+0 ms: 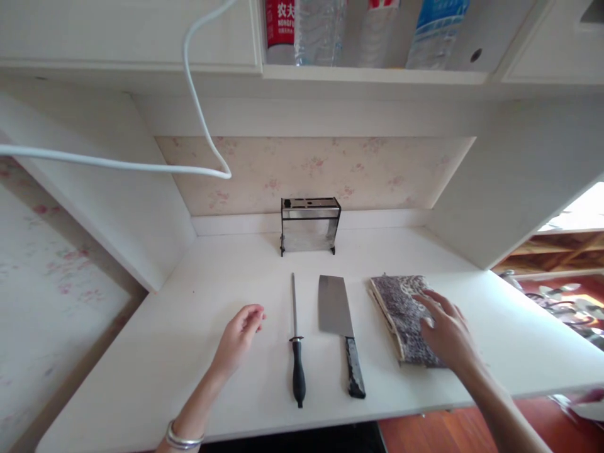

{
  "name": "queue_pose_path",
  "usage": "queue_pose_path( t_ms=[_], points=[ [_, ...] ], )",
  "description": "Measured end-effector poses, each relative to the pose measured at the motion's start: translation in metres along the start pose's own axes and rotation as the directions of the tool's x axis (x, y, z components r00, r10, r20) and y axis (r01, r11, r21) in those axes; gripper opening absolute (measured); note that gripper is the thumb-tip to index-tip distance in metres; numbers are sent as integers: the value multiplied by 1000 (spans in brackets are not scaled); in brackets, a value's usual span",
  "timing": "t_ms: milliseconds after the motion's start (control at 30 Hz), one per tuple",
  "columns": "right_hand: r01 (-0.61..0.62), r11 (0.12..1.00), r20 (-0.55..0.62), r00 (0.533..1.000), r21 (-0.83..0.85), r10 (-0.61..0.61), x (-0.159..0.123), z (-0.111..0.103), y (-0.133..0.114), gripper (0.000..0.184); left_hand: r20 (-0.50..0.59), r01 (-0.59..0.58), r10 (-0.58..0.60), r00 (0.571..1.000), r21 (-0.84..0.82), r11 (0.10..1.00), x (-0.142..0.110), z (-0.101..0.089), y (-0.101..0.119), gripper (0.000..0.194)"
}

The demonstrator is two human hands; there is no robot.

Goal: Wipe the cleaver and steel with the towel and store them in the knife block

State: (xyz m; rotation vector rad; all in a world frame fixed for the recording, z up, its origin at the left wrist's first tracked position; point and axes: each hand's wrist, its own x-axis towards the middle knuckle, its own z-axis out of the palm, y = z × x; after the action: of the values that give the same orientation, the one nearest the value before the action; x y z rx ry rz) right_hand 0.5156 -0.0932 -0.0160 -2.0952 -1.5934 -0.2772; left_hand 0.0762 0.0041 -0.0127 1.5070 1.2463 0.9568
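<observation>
My left hand (240, 330) is over the white counter with its fingers curled together, and nothing shows in it. Just right of it lies a honing steel (296, 352) with a black handle. Beside the steel is a cleaver (335, 308), its broad blade pointing away from me and its worn black handle towards me. My right hand (446, 330), fingers apart, is at a folded grey patterned towel (401, 314) and covers part of its right side. Whether the fingertips press on the towel I cannot tell.
A metal-and-black knife rack (310, 226) stands at the back of the counter (245, 390). Bottles (321, 34) sit on the shelf above. A white cable (141, 167) hangs across the upper left. Side panels (500, 157) flank the counter.
</observation>
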Motion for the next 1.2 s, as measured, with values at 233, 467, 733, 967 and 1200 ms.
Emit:
queue_pose_path(
  t_ms=[233, 467, 733, 967, 1200],
  points=[
    [-165, 679, 247, 969, 716, -25, -36, 18, -184, 27, 264, 64, -56, 963, -20, 998, 22, 18, 0, 38],
    [-382, 496, 391, 916, 780, 91, -86, 70, -221, 49, 252, 200, -174, 952, -82, 976, 21, 15, -9, 46],
    [-276, 608, 415, 905, 745, -98, -81, 57, -230, 45, 250, 221, -177, 952, -158, 962, 23, 15, -7, 46],
    [-212, 647, 398, 904, 732, -154, -86, 57, -227, 44, 225, 219, -170, 959, -210, 953, 22, 11, -8, 48],
    [-142, 692, 380, 902, 708, -204, -85, 59, -227, 42, 232, 207, -154, 960, -226, 952, 23, 13, -12, 48]
  ],
)
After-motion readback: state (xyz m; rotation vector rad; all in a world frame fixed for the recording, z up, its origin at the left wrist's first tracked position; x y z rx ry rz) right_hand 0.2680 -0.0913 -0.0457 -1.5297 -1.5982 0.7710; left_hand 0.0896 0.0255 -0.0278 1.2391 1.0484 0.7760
